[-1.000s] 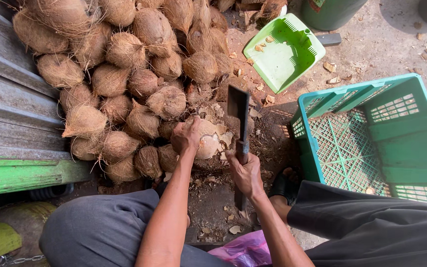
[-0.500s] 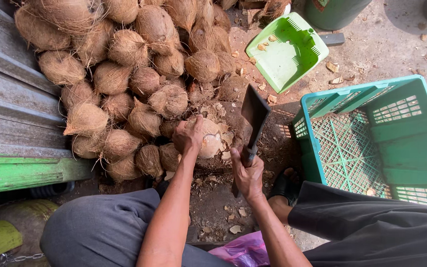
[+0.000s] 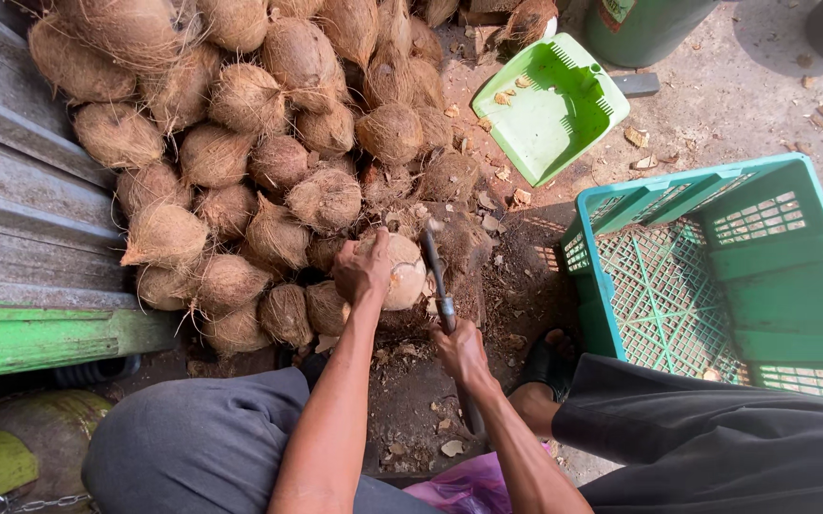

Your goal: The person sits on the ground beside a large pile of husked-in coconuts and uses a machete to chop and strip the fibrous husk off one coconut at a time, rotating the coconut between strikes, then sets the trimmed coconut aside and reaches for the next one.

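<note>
Dusty concrete ground, littered with husk chips, carries everything; a dark, fibre-strewn patch lies under the hands. On that patch sits the partly husked coconut (image 3: 400, 274), pale where its shell is bared, with the left hand (image 3: 362, 269) clamped over its left side, fingers curled onto the top. Just right of that hand, the cleaver (image 3: 435, 271) touches the coconut's right flank. Its long axis runs from the grip away from the person, leaning slightly left, with the blade seen edge-on and its tip pointing toward the heap. The right hand (image 3: 461, 350) is clenched around the cleaver's handle, nearer the body than the left hand.

Beyond and to the left of the left hand rises a heap of brown, hairy coconuts (image 3: 240, 143), leaning against a grey corrugated metal sheet (image 3: 11, 219) with a green painted beam (image 3: 40, 338) below it. Right of the right hand stands a teal plastic crate (image 3: 773, 276). Farther out, past the cleaver's tip, a light green dustpan (image 3: 549, 109) lies on the ground holding a few chips.
</note>
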The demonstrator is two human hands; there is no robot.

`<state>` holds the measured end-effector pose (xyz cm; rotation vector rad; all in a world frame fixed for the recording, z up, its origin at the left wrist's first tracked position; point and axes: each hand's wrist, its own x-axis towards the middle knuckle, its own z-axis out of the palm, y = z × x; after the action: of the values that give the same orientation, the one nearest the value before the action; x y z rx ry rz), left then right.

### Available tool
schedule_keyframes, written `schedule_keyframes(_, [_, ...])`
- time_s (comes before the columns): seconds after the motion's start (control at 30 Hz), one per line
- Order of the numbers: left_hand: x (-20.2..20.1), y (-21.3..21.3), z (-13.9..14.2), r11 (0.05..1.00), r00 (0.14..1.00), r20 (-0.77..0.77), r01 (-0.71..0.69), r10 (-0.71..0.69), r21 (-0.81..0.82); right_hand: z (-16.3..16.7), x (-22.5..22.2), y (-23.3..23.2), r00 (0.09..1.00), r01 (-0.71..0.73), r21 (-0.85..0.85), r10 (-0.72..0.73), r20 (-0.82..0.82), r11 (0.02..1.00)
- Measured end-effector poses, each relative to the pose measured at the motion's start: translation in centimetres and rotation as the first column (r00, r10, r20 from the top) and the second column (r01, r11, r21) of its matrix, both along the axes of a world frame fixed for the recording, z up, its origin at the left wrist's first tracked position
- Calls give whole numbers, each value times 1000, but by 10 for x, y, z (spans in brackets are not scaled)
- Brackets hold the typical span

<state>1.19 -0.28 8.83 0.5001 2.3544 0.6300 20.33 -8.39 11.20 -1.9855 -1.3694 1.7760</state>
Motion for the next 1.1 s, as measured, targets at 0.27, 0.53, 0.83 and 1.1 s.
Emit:
schedule_keyframes(0.27, [-3,-6,-8,996,1000,-3,15,-15,84,1,17,15,996,47,317,-23,-81,947])
schedule_keyframes(0.53, [-8,2,-3,998,998,-22,54,-53,28,14,12,3,963,123,316,-37,-265,941])
schedule_keyframes(0.83, [-7,5,5,998,999,-4,36,-36,48,38,9,13,818,385,342,-145,-557,857])
schedule_keyframes(1.1, [6,5,-10,955,972,85,-230,217,186,18,3,-11,998,59,428,-52,-26,902])
